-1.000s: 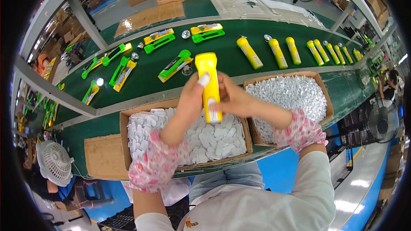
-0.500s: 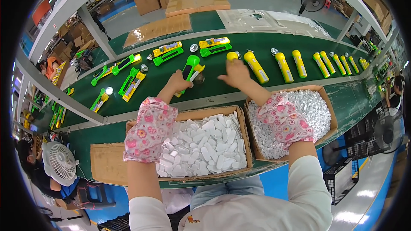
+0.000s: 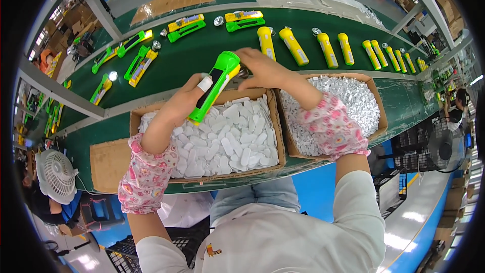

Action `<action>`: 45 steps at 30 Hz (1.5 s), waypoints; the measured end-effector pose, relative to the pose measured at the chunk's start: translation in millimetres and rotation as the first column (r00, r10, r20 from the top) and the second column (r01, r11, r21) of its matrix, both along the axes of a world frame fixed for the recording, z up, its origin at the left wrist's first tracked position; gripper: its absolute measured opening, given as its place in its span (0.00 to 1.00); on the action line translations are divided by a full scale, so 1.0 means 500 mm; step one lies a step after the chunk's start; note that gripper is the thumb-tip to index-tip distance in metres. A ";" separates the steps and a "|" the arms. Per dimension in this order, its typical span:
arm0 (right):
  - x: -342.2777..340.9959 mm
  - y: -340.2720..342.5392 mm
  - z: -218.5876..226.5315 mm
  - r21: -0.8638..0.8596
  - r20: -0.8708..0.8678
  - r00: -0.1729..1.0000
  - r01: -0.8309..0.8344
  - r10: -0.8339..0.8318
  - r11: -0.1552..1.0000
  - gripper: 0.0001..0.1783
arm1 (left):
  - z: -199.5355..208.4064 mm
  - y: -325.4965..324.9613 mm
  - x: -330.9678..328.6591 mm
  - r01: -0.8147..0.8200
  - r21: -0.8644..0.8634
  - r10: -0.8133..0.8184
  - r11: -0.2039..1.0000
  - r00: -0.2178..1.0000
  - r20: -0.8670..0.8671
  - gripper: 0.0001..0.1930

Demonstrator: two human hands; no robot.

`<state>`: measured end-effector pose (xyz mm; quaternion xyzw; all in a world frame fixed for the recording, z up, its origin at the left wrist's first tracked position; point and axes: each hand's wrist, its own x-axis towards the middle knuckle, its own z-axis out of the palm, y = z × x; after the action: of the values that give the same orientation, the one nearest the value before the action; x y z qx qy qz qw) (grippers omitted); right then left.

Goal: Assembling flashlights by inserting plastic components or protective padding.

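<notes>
Left hand grips tilted green-and-yellow flashlight above far edge of cardboard box! Right hand curves beside flashlight's head; gripping or not, can't tell. Best done with steady left hold, no twisting.

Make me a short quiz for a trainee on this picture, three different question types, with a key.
1. Multiple choice: what is the left hand holding?
A. a handful of white oval pieces
B. a green-and-yellow flashlight
C. a strip of cardboard
2. True or false: in this view, the small silvery pieces lie to the right of the white oval pieces.
3. Fill in the blank: the fan at the left is coloured ____.

Key: 1 B; 2 true; 3 white.
</notes>
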<state>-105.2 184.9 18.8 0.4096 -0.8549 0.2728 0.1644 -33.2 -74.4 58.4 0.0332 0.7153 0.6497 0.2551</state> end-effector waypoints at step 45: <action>0.218 -0.049 0.204 -0.110 0.534 0.840 -0.040 0.093 0.993 0.19 | -0.106 0.110 0.081 0.125 0.886 -0.219 0.447 0.975 -0.028 0.28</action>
<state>3.6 160.3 120.7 0.3378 -0.8381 0.4222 -0.0723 7.4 -19.6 5.5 0.2029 0.2573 0.8967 0.2976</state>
